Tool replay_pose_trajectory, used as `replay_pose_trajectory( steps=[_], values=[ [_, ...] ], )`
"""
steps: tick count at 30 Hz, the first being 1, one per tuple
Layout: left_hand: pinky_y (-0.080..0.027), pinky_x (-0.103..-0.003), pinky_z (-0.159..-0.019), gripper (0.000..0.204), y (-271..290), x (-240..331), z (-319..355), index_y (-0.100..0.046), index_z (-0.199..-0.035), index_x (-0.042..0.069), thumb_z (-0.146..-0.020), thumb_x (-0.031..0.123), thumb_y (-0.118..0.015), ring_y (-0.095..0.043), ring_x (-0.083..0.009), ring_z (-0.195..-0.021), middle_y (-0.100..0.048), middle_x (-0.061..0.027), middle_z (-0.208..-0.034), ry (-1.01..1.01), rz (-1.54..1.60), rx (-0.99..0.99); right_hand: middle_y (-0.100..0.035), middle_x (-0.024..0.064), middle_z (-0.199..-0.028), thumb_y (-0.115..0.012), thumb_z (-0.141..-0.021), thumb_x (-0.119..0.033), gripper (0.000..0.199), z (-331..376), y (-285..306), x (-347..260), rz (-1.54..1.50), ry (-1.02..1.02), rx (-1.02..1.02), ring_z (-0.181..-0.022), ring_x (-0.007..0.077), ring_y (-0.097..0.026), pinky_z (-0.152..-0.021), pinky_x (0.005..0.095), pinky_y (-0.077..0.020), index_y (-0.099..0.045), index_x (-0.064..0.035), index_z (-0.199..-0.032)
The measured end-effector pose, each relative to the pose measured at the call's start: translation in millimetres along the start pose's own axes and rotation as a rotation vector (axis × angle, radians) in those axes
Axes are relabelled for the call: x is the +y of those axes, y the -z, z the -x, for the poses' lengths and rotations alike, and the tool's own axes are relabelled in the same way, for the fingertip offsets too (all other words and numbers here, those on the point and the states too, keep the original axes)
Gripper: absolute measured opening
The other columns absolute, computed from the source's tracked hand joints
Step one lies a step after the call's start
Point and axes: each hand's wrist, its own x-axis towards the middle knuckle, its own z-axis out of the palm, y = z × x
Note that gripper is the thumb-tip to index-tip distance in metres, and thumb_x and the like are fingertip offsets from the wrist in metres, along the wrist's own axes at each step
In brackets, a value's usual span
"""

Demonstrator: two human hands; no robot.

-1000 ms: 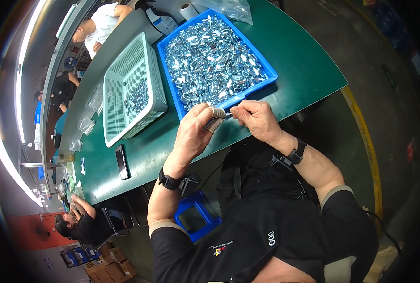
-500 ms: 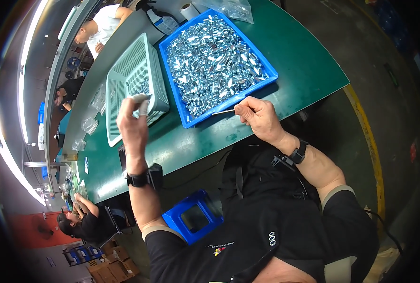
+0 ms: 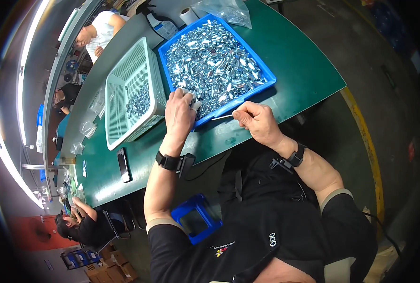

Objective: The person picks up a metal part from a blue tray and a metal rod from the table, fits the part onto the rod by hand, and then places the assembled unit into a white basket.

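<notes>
Left hand (image 3: 179, 113) has moved to the blue tray (image 3: 268, 85), grip hidden; right fingers (image 3: 239, 114) pinch a rod (image 3: 222, 117).

A black phone (image 3: 124, 165) lies flat on the green table (image 3: 304, 61). At the far end are a spray bottle (image 3: 165, 29), a white roll (image 3: 188, 16) and a big clear bag (image 3: 231, 12). A blue stool (image 3: 186, 206) stands on the floor. A yellow stripe (image 3: 368, 141) runs along the floor. Brown boxes (image 3: 113, 273) sit behind a person in black (image 3: 95, 229). Long lights (image 3: 23, 85) shine white.
</notes>
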Motion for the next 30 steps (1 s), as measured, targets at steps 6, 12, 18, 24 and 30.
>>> replay_pose_trajectory(
  steps=[6,12,18,24,30],
  values=[
    [-0.051,-0.042,-0.082,0.024,-1.6,9.4,5.9,-0.067,-0.100,0.002,-0.079,0.003,-0.079,-0.062,-0.0331,-0.091,-0.066,-0.0129,-0.094,0.100,0.105,-0.005,-0.062,0.0004,-0.070,-0.069,-0.101,-0.028,0.031,1.1,2.4,-0.3,-0.014,0.008,0.007,-0.065,0.0071,-0.054,-0.061,0.0260,-0.0453,-0.066,-0.0014,-0.086],
    [-0.052,-0.026,-0.089,0.029,-1.9,29.9,27.9,-0.070,-0.118,0.001,-0.090,0.003,-0.078,-0.064,-0.0085,-0.093,-0.071,-0.0010,-0.104,0.482,1.047,0.149,-0.061,-0.0021,-0.072,-0.070,-0.101,-0.024,0.025,-1.1,-1.7,2.9,-0.004,0.054,0.080,-0.065,0.0044,-0.052,-0.059,0.0226,-0.0442,-0.066,-0.0018,-0.092],
    [-0.053,-0.027,-0.091,0.020,-4.0,48.2,32.1,-0.071,-0.112,0.002,-0.092,-0.002,-0.074,-0.066,-0.0095,-0.096,-0.072,-0.0024,-0.105,0.517,1.340,0.138,-0.062,-0.0022,-0.074,-0.069,-0.102,-0.022,0.022,-0.7,-2.4,9.5,-0.004,0.076,0.115,-0.065,0.0044,-0.052,-0.059,0.0220,-0.0445,-0.066,-0.0020,-0.094],
    [-0.052,-0.025,-0.091,0.019,-4.5,54.4,36.6,-0.070,-0.109,0.004,-0.092,-0.002,-0.075,-0.066,-0.0095,-0.095,-0.072,-0.0022,-0.105,0.548,1.428,0.170,-0.062,-0.0021,-0.075,-0.069,-0.102,-0.023,0.022,1.5,-1.2,7.8,-0.036,0.057,0.125,-0.065,0.0041,-0.052,-0.059,0.0215,-0.0449,-0.067,-0.0026,-0.094],
    [-0.053,-0.025,-0.089,0.019,-12.8,70.0,38.7,-0.069,-0.108,0.005,-0.091,-0.002,-0.076,-0.066,-0.0090,-0.095,-0.072,-0.0017,-0.104,0.536,1.432,0.173,-0.062,-0.0019,-0.073,-0.068,-0.102,-0.026,0.025,2.2,-1.2,6.6,-0.023,0.066,0.136,-0.064,0.0044,-0.052,-0.058,0.0217,-0.0445,-0.067,-0.0027,-0.093]
  ],
)
